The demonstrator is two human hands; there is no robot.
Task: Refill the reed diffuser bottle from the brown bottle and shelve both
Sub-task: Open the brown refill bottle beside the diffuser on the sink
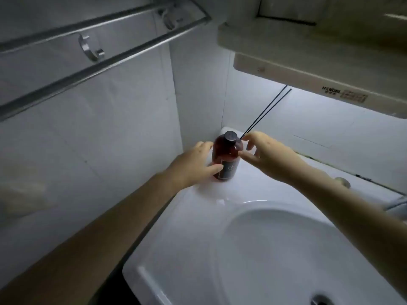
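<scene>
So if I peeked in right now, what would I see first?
Probably the brown bottle with its dark cap, standing in the back corner of the white sink. The left hand wraps its side while the right hand hovers by its top. Two thin black reeds poke up behind, toward the cabinet.

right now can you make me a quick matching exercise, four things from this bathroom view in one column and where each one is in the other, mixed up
Things:
1. brown bottle
2. black reeds
3. towel rail
4. drain

Places:
A. on the wall at upper left
B. at the bottom of the basin, lower right
C. upright on the back corner of the sink, between the left hand and right hand
D. slanting up from behind the bottle's cap toward the cabinet

Pairs: 1-C, 2-D, 3-A, 4-B
</scene>
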